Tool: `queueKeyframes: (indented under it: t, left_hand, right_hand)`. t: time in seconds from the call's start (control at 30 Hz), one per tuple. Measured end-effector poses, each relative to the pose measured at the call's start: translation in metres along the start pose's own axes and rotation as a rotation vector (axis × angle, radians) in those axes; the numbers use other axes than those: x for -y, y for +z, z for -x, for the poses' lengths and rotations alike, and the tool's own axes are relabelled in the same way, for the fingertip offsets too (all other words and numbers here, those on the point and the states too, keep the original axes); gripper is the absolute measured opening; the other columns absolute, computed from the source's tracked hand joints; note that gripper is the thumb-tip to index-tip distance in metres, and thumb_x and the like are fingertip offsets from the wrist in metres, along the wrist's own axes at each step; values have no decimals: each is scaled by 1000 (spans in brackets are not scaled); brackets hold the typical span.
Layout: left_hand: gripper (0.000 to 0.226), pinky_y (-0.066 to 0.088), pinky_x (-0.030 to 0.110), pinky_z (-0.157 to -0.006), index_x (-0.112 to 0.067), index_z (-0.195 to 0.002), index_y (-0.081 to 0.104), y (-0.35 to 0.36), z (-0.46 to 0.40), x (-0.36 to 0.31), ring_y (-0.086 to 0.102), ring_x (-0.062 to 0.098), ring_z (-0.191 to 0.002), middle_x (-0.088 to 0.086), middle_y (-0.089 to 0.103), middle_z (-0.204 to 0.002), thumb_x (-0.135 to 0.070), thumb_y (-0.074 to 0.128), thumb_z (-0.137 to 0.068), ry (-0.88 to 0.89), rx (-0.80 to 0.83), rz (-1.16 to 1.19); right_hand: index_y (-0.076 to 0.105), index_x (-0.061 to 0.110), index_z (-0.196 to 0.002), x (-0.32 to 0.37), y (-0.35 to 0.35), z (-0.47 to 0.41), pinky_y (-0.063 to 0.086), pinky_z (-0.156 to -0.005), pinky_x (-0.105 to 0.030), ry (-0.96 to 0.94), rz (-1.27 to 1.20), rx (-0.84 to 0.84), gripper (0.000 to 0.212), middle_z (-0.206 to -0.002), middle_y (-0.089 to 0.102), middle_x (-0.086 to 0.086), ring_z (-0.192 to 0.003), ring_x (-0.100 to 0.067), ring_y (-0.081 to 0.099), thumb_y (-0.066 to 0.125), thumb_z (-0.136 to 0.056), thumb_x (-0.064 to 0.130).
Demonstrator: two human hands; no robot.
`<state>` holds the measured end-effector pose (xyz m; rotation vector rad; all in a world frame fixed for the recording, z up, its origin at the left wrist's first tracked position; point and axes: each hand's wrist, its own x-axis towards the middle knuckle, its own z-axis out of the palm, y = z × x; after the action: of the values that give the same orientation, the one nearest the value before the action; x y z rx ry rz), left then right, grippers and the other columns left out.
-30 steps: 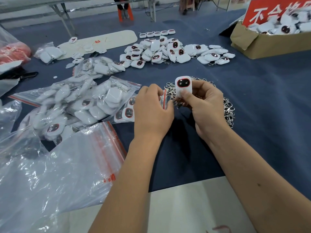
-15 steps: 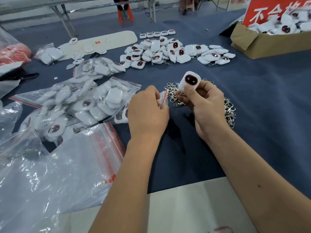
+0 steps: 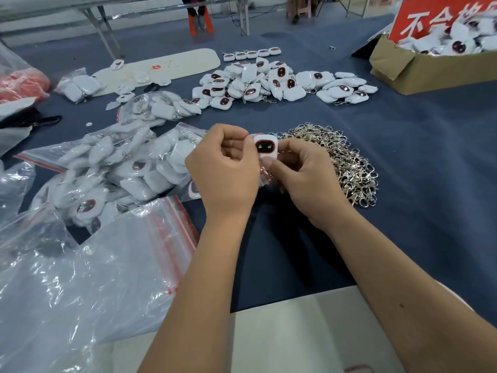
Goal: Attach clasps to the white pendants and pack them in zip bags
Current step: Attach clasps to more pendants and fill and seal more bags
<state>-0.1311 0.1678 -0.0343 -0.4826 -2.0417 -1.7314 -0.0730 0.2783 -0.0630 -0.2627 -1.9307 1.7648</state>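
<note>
A white pendant (image 3: pixel 266 148) with a dark red-rimmed face stands upright between my two hands, above the blue table. My right hand (image 3: pixel 304 176) pinches its lower end with thumb and fingers. My left hand (image 3: pixel 223 170) is curled just left of it and pinches a small clear zip bag (image 3: pixel 263 175) with a red strip, which shows only as a sliver under the pendant. The pendant's lower part is hidden between the fingers. A heap of metal clasps (image 3: pixel 341 162) lies just behind and to the right of my right hand.
Loose pendants (image 3: pixel 269 82) are heaped at the back centre, and more fill a cardboard box (image 3: pixel 430 68) at the back right. Bags of packed pendants (image 3: pixel 121 168) lie left, with empty zip bags (image 3: pixel 94 265) in front. A white board (image 3: pixel 295 332) lies at the near edge.
My right hand brought the pendant down and left, from a tilted pose to upright against my left hand. My left hand rose to meet it, so the bag is now mostly hidden.
</note>
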Motion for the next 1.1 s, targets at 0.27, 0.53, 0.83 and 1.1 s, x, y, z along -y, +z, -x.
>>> queueKeyframes:
  t: [0.27,0.53,0.83,1.1]
  left_hand:
    - [8,49,17,-61,-12,-83,69,-2,2,-3,61,10,-63,-8,65,-71,-5,72,-84,156,-83,-27]
    - [7,47,15,-59,-10,-84,68,-5,-1,-4,60,7,-62,-11,63,-70,-5,71,-86,102,-146,27]
    - [18,36,32,-93,-17,-94,75,-2,0,13,46,25,-106,0,68,-100,-13,58,-93,176,254,-515]
    - [27,36,37,-102,-22,-108,76,-8,-12,24,51,26,-113,-2,73,-110,-17,53,-97,38,299,-587]
  right_hand:
    - [78,3,-107,6,5,7,59,-88,-50,-111,188,110,22,-92,78,-9,-85,-24,74,63,-95,-8]
    - [80,10,-108,14,7,-2,49,-84,-19,-305,474,-17,42,-101,76,12,-86,0,64,53,-87,-14]
    - [60,9,-127,0,27,-114,45,-99,-41,-148,1068,-60,37,-125,64,-12,-123,-35,51,52,-91,4]
    - [18,21,-163,-20,42,-183,17,-127,-54,5,1316,288,78,-173,-10,-11,-159,-35,-11,48,-93,2]
